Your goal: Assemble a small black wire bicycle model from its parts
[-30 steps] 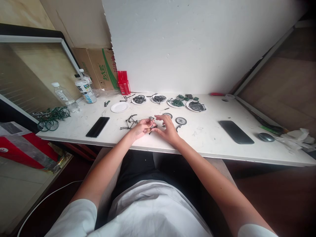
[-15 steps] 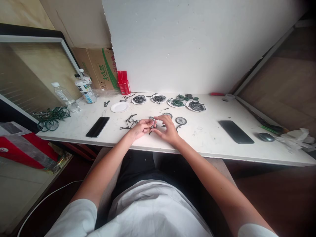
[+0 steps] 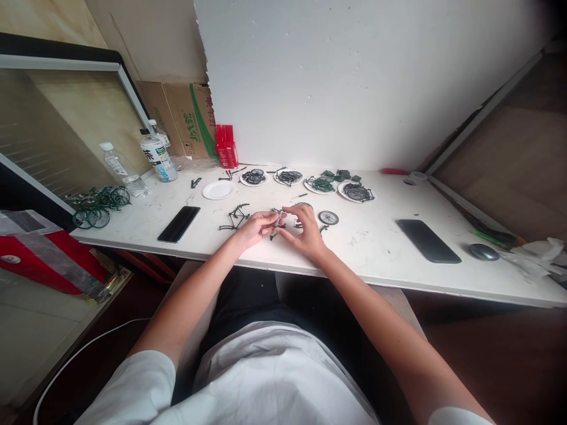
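Above the near middle of the white table, the left hand pinches a small metallic part; the right hand faces it, thumb and forefinger arched apart, contact unclear. A phone and miniature bicycle frame lie left, a wheel right.

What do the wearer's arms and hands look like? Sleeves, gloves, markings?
Left hand and right hand are both ungloved; forearms bare. No watch, bracelet, ring or cable visible on either. Short, plain white sleeves, left and right, match the loose white shirt. No print or markings seen on the sleeves.
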{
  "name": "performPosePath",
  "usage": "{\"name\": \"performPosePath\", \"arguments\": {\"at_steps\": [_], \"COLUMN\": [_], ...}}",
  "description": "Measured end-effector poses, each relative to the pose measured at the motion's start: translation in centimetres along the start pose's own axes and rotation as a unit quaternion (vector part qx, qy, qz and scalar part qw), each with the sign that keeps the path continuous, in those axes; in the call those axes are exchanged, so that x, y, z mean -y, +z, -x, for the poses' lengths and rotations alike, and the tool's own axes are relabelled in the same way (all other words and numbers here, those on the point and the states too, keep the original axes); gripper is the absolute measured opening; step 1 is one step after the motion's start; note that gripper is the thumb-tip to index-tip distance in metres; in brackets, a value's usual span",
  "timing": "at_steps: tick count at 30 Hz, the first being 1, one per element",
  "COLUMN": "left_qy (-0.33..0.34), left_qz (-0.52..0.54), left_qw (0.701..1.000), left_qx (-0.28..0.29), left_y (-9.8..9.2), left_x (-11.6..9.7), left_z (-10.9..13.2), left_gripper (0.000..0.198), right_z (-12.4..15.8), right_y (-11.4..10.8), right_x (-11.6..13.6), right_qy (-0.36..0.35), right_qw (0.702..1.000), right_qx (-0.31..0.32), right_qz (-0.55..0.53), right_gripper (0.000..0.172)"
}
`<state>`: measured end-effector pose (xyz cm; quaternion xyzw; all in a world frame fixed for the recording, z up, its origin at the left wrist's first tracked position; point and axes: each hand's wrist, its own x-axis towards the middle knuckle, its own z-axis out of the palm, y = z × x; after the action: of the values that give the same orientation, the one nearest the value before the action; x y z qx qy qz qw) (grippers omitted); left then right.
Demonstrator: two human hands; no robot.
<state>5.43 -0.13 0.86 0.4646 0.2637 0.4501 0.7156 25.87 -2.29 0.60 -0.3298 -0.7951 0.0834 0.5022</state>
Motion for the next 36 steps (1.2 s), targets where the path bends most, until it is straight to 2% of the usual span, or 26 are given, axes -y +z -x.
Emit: {"name": "performPosePath", "arguments": {"at_steps": [4,8,11,16,22,28,36], "left_qy": [0.012,0.019,0.012,0.004,-0.003,-0.002,-0.009], "left_qz": [0.005,0.0,-0.016,-0.008,-0.002,0.001,0.002], "left_qw": [1.0,1.0,1.0,1.0,1.0,1.0,1.0], "left_qx": [0.005,-0.001,0.002,0.0,-0.011,-0.004,-0.018], "left_y": [-0.2,-0.3,-0.3,-0.3,-0.5,-0.4,-0.2], "left_x": [0.1,0.3,0.3,0.4,0.6,0.6,0.2], "left_z": [-0.1,-0.2,-0.2,-0.3,-0.4,-0.3,-0.1], "left_gripper": [0.03,0.029,0.031,0.029,0.03,0.027,0.027], "right_z": [0.0,-0.2,-0.2,-0.1,-0.1,0.2,0.2], "right_y": [-0.1,-0.2,-0.1,0.2,0.4,0.4,0.5], "right_x": [0.3,0.4,0.1,-0.6,-0.9,-1.2,-1.2], "right_qy": [0.004,0.008,0.008,0.003,-0.021,0.038,0.068], "right_qw": [1.0,1.0,0.999,1.0,0.999,0.998,0.997], "right_qx": [-0.007,0.011,0.009,0.004,-0.035,-0.044,-0.029], "right_qz": [-0.001,-0.021,-0.031,-0.009,0.023,0.021,0.005], "right_gripper": [0.048,0.032,0.034,0.024,0.018,0.014,0.017]}}
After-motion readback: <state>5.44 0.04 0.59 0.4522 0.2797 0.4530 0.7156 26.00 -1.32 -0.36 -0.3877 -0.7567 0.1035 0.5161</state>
